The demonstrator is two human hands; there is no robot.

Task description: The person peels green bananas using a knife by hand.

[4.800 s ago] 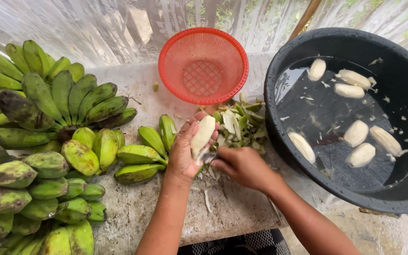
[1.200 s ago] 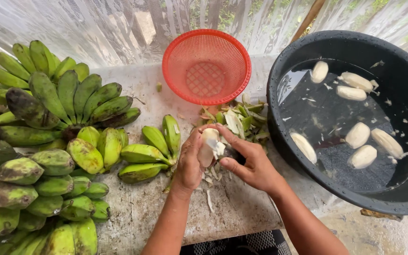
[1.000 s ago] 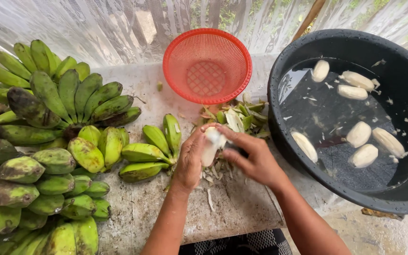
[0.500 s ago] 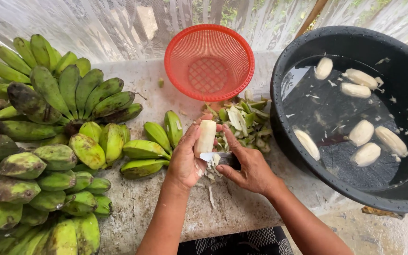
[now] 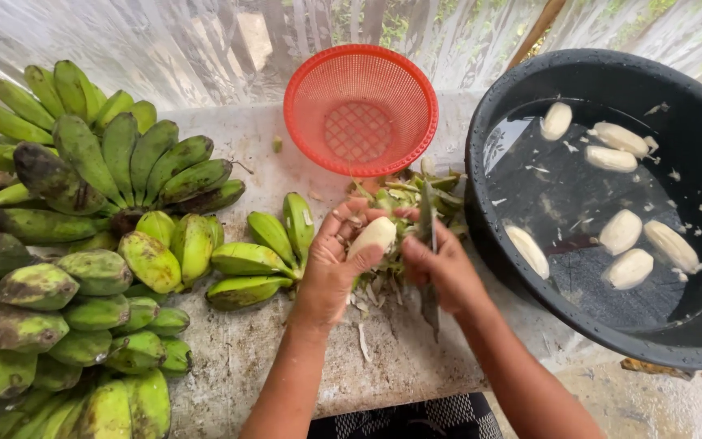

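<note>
My left hand [image 5: 333, 264] grips a pale peeled banana [image 5: 372, 236] over the concrete table [image 5: 286, 349]. My right hand [image 5: 440, 264] is closed on a knife [image 5: 426, 219]; the blade points up just right of the banana, and the handle end sticks out below my fist. A heap of green peelings [image 5: 416, 199] lies behind both hands. Thin shavings are scattered on the table under the hands.
A red plastic colander [image 5: 361, 110] stands empty at the back. A black basin [image 5: 611, 203] of water on the right holds several peeled bananas [image 5: 621, 231]. Bunches of green bananas [image 5: 91, 236] fill the left side; a small cluster [image 5: 262, 256] lies beside my left hand.
The banana has tilted from upright to slanting in my left hand. The knife has come up beside it, blade pointing upward.
</note>
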